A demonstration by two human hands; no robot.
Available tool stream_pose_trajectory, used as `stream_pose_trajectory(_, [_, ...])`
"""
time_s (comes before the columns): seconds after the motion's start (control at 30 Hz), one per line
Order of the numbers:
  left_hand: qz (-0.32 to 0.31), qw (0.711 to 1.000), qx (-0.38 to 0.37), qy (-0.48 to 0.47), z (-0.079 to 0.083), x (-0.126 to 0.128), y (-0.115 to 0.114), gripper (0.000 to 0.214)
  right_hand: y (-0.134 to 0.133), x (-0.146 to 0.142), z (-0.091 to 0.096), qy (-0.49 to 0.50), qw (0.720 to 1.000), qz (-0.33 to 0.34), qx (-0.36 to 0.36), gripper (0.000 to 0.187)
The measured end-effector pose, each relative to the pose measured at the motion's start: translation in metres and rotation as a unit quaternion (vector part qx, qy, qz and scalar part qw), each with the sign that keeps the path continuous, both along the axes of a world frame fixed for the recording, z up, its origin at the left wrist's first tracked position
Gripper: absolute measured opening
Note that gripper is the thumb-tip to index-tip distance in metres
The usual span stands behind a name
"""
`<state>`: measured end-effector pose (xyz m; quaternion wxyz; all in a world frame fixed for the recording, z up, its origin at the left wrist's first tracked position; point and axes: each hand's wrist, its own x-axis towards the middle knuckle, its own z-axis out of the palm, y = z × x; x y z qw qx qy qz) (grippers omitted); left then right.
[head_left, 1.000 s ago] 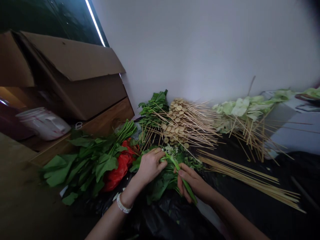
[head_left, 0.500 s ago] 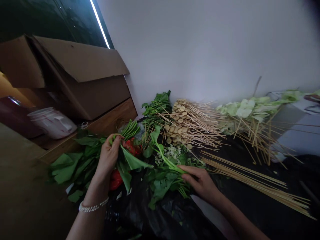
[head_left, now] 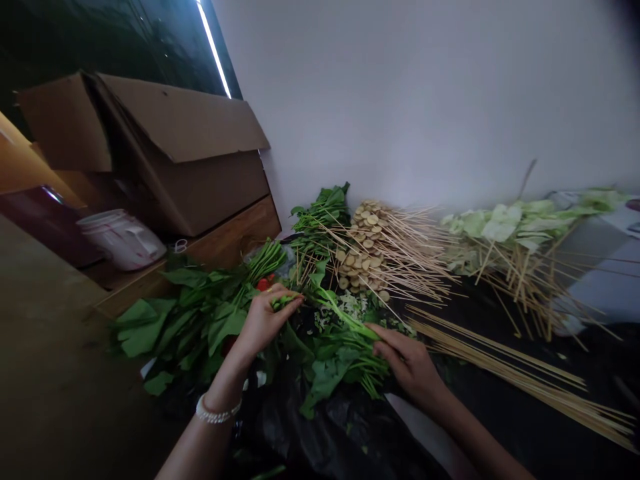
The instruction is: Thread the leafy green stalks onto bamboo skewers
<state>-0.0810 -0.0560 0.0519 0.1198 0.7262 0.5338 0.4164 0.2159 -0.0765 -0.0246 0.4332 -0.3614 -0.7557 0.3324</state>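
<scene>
Swung back from the leaf pile (head_left: 190,320) at centre left, the left hand (head_left: 263,320) now pinches a short green stem (head_left: 283,301) beside the leafy bunch (head_left: 340,347) at lower centre, which the right hand (head_left: 407,360) grips by its stems. Upper left, an open cardboard box (head_left: 200,160) and a white bucket (head_left: 123,239) hide their contents.

Leafy greens (head_left: 200,320) nearly bury the red bag (head_left: 263,285)
</scene>
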Motion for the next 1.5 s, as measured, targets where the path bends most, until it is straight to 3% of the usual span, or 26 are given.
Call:
stream_pose_trajectory(0.23, [-0.042,0.996,0.024,0.068,-0.012,0.022,0.006,0.020,-0.002,-0.003,0.000,0.060,0.992,0.019,-0.106,0.034])
stream_pose_trajectory(0.47, [-0.049,0.992,0.046,0.111,-0.016,0.029,0.007,0.013,-0.003,-0.008,0.012,0.161,0.948,0.046,-0.272,0.038])
stream_pose_trajectory(0.6, [-0.034,0.966,0.088,0.240,-0.014,0.031,0.005,0.019,-0.001,-0.010,0.009,0.188,0.932,0.040,-0.309,0.051])
stream_pose_trajectory(0.73, [-0.010,0.944,0.108,0.312,-0.016,0.034,0.005,0.016,0.000,-0.012,0.002,0.158,0.941,0.040,-0.298,0.044])
stream_pose_trajectory(0.83, [0.024,0.955,0.112,0.273,-0.020,0.039,0.006,0.010,-0.002,-0.016,0.002,0.126,0.951,0.034,-0.280,0.038])
stream_pose_trajectory(1.0, [0.090,0.988,0.074,0.104,-0.021,0.046,0.012,0.012,-0.008,-0.022,0.008,0.131,0.944,0.054,-0.300,0.033])
stream_pose_trajectory(1.1, [0.159,0.985,0.064,-0.010,-0.012,0.028,0.020,0.012,-0.005,-0.018,0.007,0.156,0.935,0.037,-0.318,0.038])
stream_pose_trajectory(1.2, [0.233,0.965,0.078,-0.098,0.007,0.000,0.025,0.014,0.000,-0.013,0.005,0.184,0.920,0.019,-0.346,0.043])
stream_pose_trajectory(1.33, [0.195,0.971,0.086,-0.104,0.031,-0.014,0.019,0.017,0.002,-0.011,0.005,0.208,0.897,0.049,-0.387,0.042])
stream_pose_trajectory(1.4, [0.186,0.975,0.080,-0.089,0.034,-0.006,0.010,0.018,0.002,-0.012,0.006,0.215,0.894,0.062,-0.388,0.041])
stream_pose_trajectory(1.5, [0.147,0.984,0.100,0.010,0.029,0.019,-0.005,0.018,0.002,-0.013,0.006,0.216,0.897,0.064,-0.381,0.043])
